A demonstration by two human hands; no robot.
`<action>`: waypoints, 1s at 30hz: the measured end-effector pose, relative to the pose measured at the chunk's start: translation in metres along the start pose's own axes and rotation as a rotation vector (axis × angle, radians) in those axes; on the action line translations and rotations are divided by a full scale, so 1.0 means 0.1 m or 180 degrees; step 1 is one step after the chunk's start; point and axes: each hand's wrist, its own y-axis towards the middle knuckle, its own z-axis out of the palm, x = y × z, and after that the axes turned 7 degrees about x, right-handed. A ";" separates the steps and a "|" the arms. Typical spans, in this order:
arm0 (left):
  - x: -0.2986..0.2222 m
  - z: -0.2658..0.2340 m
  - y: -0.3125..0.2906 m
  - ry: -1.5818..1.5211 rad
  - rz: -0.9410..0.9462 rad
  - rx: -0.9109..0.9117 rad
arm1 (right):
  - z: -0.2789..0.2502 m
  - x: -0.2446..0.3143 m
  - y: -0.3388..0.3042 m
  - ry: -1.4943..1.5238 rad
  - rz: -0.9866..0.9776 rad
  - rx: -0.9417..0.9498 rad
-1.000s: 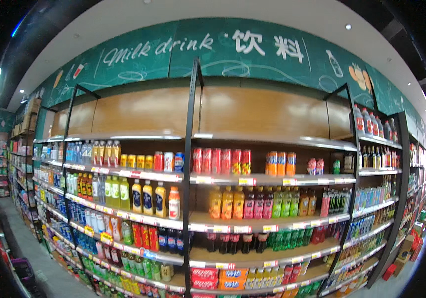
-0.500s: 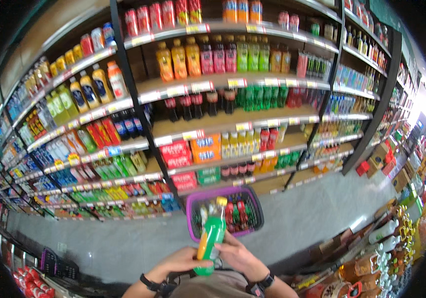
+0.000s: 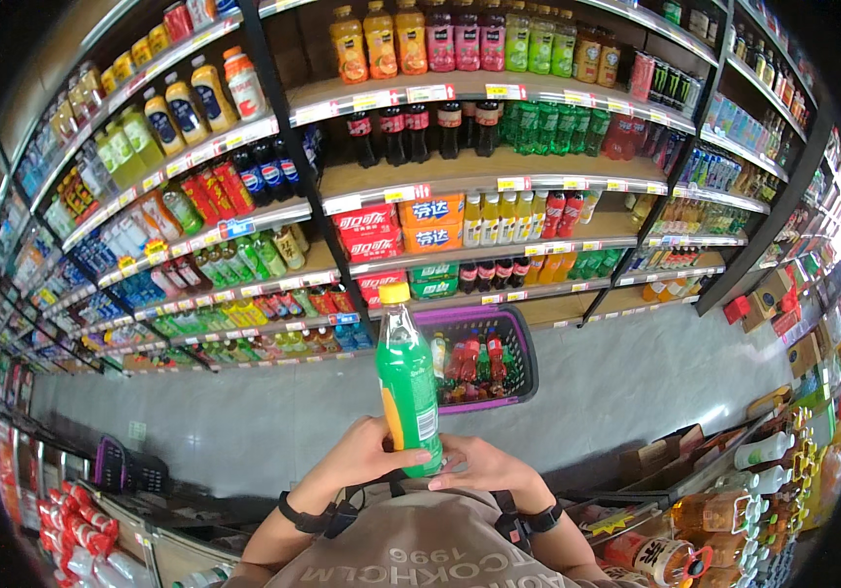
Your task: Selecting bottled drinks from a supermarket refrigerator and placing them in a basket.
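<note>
A large green plastic drink bottle [image 3: 408, 392] with a yellow cap and an orange patch on its label stands nearly upright before my body. My left hand [image 3: 366, 457] wraps round its lower part from the left, thumb across the front. At the base on the right, the curled fingers of my right hand [image 3: 484, 465] grip the same bottle. Just beyond it on the floor is a black shopping basket with a purple rim [image 3: 523, 338], holding several bottles with red and green labels. The green bottle covers the basket's left end.
Long drink shelves [image 3: 499, 167] packed with bottles, cans and boxed packs rise in front of me. A second dark basket [image 3: 131, 470] stands on the floor at left. Large oil-like bottles [image 3: 705, 514] crowd the lower right. Cartons [image 3: 764, 299] sit along the aisle at right.
The green bottle has come up and stands more upright, its cap now overlapping the lowest shelves. Both hands have risen with it. The view has tilted lower, bringing my shirt into sight.
</note>
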 end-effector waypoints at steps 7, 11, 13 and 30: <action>0.01 0.01 -0.05 0.0804 0.0533 -0.0136 | 0.07 0.04 0.08 -0.0217 -0.0107 -0.0100; -0.06 0.05 0.04 0.1731 0.0612 0.0218 | 0.05 0.12 0.02 0.0216 -0.0374 -0.0217; -0.27 0.16 0.02 0.1942 0.0669 0.0056 | 0.04 0.07 -0.03 -0.0090 -0.0535 -0.0081; -0.30 0.29 -0.07 0.2006 0.0507 0.0007 | 0.01 0.05 -0.09 -0.0164 -0.0614 -0.0108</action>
